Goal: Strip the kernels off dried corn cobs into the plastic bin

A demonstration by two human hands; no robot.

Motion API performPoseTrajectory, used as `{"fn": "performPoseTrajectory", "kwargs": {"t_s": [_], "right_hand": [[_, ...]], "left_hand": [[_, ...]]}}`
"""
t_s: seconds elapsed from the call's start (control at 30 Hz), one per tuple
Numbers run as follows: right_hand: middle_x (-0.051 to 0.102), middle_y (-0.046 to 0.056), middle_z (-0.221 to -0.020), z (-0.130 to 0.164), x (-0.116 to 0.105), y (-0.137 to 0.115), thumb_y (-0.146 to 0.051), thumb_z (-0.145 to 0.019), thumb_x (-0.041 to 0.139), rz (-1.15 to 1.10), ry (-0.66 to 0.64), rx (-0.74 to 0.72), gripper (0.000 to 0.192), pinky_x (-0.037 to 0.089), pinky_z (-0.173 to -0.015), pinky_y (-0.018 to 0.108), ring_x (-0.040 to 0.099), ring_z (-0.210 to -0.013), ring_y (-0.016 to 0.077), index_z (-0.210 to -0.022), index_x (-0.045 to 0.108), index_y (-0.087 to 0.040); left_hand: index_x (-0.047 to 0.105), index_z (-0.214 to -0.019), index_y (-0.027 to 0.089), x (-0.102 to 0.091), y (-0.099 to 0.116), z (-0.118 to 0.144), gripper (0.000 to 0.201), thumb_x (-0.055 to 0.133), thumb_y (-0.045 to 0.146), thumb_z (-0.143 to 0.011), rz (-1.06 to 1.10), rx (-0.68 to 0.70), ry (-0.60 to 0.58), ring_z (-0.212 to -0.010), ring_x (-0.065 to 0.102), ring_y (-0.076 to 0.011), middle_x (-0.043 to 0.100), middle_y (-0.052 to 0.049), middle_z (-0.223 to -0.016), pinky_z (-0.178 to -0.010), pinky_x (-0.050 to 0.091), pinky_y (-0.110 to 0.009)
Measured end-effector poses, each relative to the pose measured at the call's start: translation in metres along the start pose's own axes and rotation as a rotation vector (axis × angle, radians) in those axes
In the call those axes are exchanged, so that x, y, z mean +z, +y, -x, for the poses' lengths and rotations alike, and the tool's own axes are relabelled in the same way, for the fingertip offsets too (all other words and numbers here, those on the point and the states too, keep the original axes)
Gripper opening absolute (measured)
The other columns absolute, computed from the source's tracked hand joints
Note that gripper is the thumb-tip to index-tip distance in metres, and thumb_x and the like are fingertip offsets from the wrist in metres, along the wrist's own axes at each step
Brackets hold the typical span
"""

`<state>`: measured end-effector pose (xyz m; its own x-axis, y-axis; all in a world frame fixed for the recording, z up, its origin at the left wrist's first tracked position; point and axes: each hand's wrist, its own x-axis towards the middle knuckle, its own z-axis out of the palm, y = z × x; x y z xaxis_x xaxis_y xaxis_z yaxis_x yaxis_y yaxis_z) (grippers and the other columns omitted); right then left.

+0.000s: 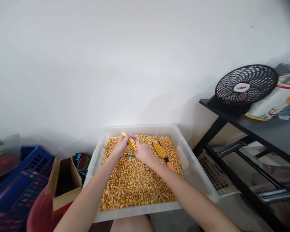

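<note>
Both my hands grip one ear of corn (132, 144) above a plastic bin (195, 174) of loose corn kernels (137, 183). My left hand (122, 143) is wrapped round its upper left end, where a pale tip sticks out. At the lower right end, my right hand (143, 150) is closed on the same ear, its fingers against the kernel rows. A second ear of corn (159, 149) rests on the kernels to the right, beside a dark tool with an orange handle (170, 166). Something thin and green (130, 155) lies just under my hands; its kind is unclear.
A black fan (246, 84) and a printed packet (273, 103) sit on a black shelf rack (232, 120) at right. Left of the bin stand an open cardboard box (67, 196), a red tub (37, 209) and a blue crate (21, 180). A white wall (135, 64) rises behind.
</note>
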<state>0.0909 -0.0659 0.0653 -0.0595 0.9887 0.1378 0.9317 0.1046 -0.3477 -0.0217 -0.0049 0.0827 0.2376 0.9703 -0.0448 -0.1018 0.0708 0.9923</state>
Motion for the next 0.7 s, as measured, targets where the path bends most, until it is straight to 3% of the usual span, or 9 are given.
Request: {"fn": "performPoseTrajectory", "kwargs": {"t_s": [0.17, 0.33, 0.5, 0.6, 0.7], "right_hand": [[0.066, 0.008, -0.092, 0.001, -0.003, 0.004, -0.03, -0.08, 0.046, -0.076, 0.032, -0.02, 0.049, 0.041, -0.068, 0.028, 0.061, -0.08, 0.0209, -0.127, 0.035, -0.019], [0.065, 0.008, -0.095, 0.001, -0.004, 0.006, -0.03, -0.08, 0.048, -0.144, 0.07, 0.033, 0.045, 0.041, -0.069, 0.026, 0.061, -0.084, 0.0202, -0.123, 0.041, -0.02], [0.066, 0.008, -0.095, 0.0, -0.004, 0.008, -0.036, -0.082, 0.047, -0.219, 0.097, -0.014, 0.05, 0.042, -0.074, 0.031, 0.061, -0.083, 0.022, -0.128, 0.038, -0.02], [0.062, 0.008, -0.105, 0.0, -0.002, 0.011, -0.038, -0.08, 0.05, -0.47, 0.078, -0.087, 0.049, 0.043, -0.079, 0.03, 0.059, -0.091, 0.0203, -0.125, 0.042, -0.02], [0.065, 0.004, -0.091, -0.001, 0.004, 0.012, -0.041, -0.08, 0.049, -0.849, -0.144, -0.12, 0.041, 0.046, -0.07, 0.028, 0.061, -0.076, 0.0161, -0.115, 0.049, -0.018]], "left_hand": [[0.046, -0.078, 0.019, -0.005, -0.005, -0.002, 0.014, 0.052, 0.028, -0.069, 0.065, -0.014, -0.072, -0.066, 0.055, -0.0135, 0.061, 0.0, -0.072, -0.059, 0.039, -0.023], [0.043, -0.088, 0.02, -0.006, -0.006, -0.004, 0.029, 0.055, 0.04, -0.071, 0.177, -0.025, -0.196, -0.072, 0.06, -0.0158, 0.064, -0.002, -0.081, -0.068, 0.043, -0.028], [0.046, -0.089, 0.019, -0.006, -0.001, -0.005, 0.032, 0.056, 0.044, -0.072, 0.194, -0.025, -0.162, -0.074, 0.061, -0.0167, 0.065, -0.004, -0.08, -0.07, 0.044, -0.028], [0.047, -0.087, 0.018, -0.004, -0.001, -0.003, 0.029, 0.057, 0.041, -0.071, 0.148, 0.028, -0.125, -0.077, 0.062, -0.0191, 0.066, -0.006, -0.083, -0.071, 0.045, -0.032], [0.049, -0.088, 0.018, -0.002, -0.004, -0.002, 0.03, 0.057, 0.042, -0.071, 0.134, 0.033, -0.109, -0.08, 0.062, -0.022, 0.066, -0.008, -0.086, -0.07, 0.046, -0.034]]}}
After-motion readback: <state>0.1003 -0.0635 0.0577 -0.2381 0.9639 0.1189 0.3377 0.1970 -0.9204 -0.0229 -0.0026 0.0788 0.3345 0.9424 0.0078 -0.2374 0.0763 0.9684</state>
